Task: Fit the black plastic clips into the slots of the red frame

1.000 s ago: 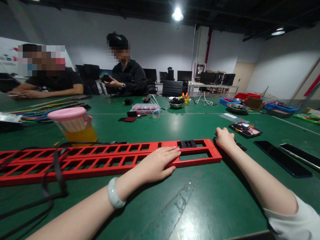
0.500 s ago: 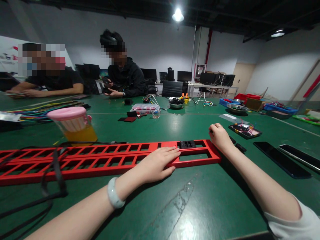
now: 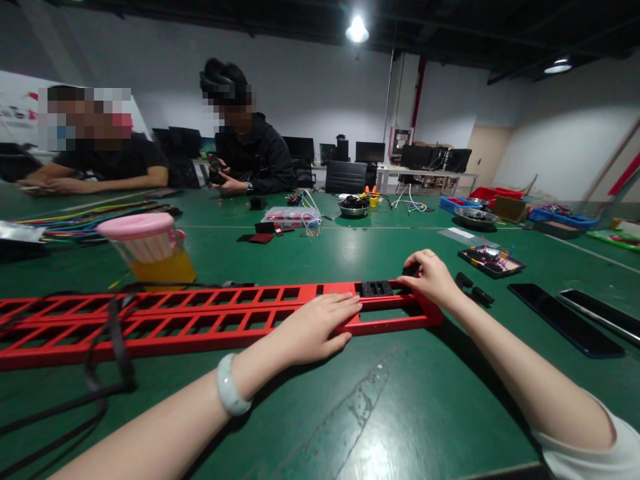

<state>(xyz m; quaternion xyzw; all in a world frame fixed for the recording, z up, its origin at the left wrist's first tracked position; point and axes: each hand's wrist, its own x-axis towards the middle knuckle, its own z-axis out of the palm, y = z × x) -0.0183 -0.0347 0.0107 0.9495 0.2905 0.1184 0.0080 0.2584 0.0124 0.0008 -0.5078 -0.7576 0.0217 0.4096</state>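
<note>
A long red frame with two rows of slots lies across the table. My left hand rests flat on it, fingers stretched toward the right end. Black socket-like modules sit in the frame's far slot, just beyond my left fingertips. My right hand pinches a small black module over the open part of that slot, near the frame's right end. Fingers cover part of this piece, and I cannot tell whether it touches the frame. Loose black modules lie to the right of my right wrist.
A pink-lidded cup with orange liquid stands behind the frame. Black straps cross its left part. Two phones and a tray of wired parts lie at right. Two people sit across the green table.
My right hand has moved left from beyond the frame's end to over its far slot, carrying the small black module. My left hand stays in place.
</note>
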